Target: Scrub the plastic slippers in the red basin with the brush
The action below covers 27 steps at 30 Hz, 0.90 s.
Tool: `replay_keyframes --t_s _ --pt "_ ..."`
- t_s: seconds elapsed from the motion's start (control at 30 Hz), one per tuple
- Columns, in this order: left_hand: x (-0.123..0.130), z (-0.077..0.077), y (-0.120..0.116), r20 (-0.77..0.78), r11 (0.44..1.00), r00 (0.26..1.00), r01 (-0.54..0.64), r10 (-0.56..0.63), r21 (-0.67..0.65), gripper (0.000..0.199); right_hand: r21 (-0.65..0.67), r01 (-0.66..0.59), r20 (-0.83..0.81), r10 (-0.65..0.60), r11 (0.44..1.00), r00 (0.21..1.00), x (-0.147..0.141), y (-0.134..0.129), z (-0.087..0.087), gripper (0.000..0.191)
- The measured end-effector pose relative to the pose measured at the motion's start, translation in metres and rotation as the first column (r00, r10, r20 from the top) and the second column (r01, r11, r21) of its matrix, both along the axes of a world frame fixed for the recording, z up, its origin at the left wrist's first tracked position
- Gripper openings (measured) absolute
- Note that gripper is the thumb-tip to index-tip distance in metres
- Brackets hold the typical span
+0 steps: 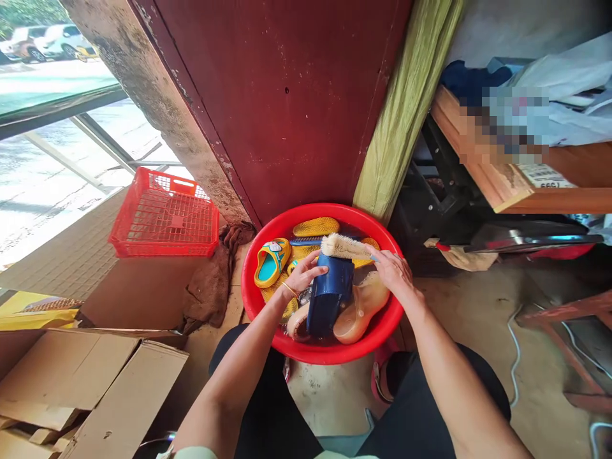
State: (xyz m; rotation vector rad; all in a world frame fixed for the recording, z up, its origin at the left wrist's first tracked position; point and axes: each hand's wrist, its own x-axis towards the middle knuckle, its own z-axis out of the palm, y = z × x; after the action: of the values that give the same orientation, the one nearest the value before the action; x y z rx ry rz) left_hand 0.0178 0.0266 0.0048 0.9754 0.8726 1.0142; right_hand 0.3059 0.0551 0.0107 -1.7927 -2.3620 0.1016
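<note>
A dark blue slipper (329,287) is held over a red basin (393,319) by my left hand (305,275), whose fingers are closed on its left side. My right hand (393,271) grips the handle of a brush with pale bristles (347,247), which lies across the top of the slipper. Around them in the basin's water are a yellow clog with a teal inside (271,262), a yellow sole (315,227), another blue brush (306,241) and a beige shoe (361,312).
Behind the basin stands a dark red door (287,108). A red crate (165,217), a brown cloth (208,287) and cardboard boxes (124,401) are on the left. On the right are a wooden table (511,185), a red-brown stool (574,312) and a white cable (514,344).
</note>
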Motion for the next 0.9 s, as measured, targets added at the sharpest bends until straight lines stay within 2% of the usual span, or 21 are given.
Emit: replay_keyframes --t_s 0.07,0.13,0.2,0.33,0.43,0.5,0.6,0.67,0.73,0.83,0.9 --pt "-0.004 -0.001 0.001 -0.022 0.999 1.000 -0.023 0.023 -0.027 0.059 -0.022 0.070 -0.019 -0.070 0.997 0.997 0.013 -0.002 -0.003 0.061" --pt "-0.007 -0.003 0.002 -0.053 0.997 0.997 -0.060 0.057 -0.053 0.056 -0.025 0.104 -0.046 -0.105 0.994 0.993 0.012 -0.007 -0.002 0.061" --pt "-0.007 -0.005 0.001 -0.073 0.995 0.995 -0.072 0.067 -0.064 0.052 -0.014 0.081 -0.093 -0.082 0.997 0.992 0.000 -0.014 0.001 0.060" --pt "-0.005 -0.004 -0.004 -0.075 0.999 0.996 -0.039 0.037 -0.018 0.052 0.016 -0.051 -0.156 0.053 0.999 0.986 -0.027 -0.022 0.006 0.057" --pt "-0.011 -0.002 -0.003 -0.077 0.995 0.992 -0.102 0.101 -0.007 0.052 -0.035 -0.063 -0.153 0.057 0.997 0.987 -0.023 -0.017 0.002 0.055" --pt "-0.018 0.000 0.001 -0.047 0.984 0.983 -0.178 0.177 -0.021 0.049 -0.084 -0.028 -0.175 0.013 0.996 0.984 -0.013 -0.012 -0.001 0.054" --pt "-0.027 0.004 0.008 0.107 0.967 0.962 -0.252 0.253 -0.029 0.045 -0.118 0.018 -0.264 -0.049 0.993 0.963 -0.006 -0.005 -0.004 0.054" --pt "-0.028 0.006 0.011 0.216 0.962 0.939 -0.271 0.269 -0.021 0.041 -0.132 0.061 -0.358 -0.105 0.989 0.928 -0.012 -0.005 -0.004 0.053" --pt "-0.025 0.005 0.012 0.268 0.961 0.924 -0.276 0.273 -0.027 0.034 -0.185 0.052 -0.488 -0.137 0.981 0.862 -0.026 -0.009 -0.003 0.053" --pt "-0.018 -0.001 0.010 0.238 0.953 0.923 -0.287 0.302 -0.097 0.028 -0.305 -0.123 -0.673 -0.122 0.944 0.730 -0.052 -0.021 -0.003 0.053" --pt "-0.015 -0.008 0.010 0.145 0.937 0.927 -0.332 0.346 -0.112 0.030 -0.345 -0.231 -0.717 -0.096 0.910 0.690 -0.065 -0.031 -0.002 0.053"
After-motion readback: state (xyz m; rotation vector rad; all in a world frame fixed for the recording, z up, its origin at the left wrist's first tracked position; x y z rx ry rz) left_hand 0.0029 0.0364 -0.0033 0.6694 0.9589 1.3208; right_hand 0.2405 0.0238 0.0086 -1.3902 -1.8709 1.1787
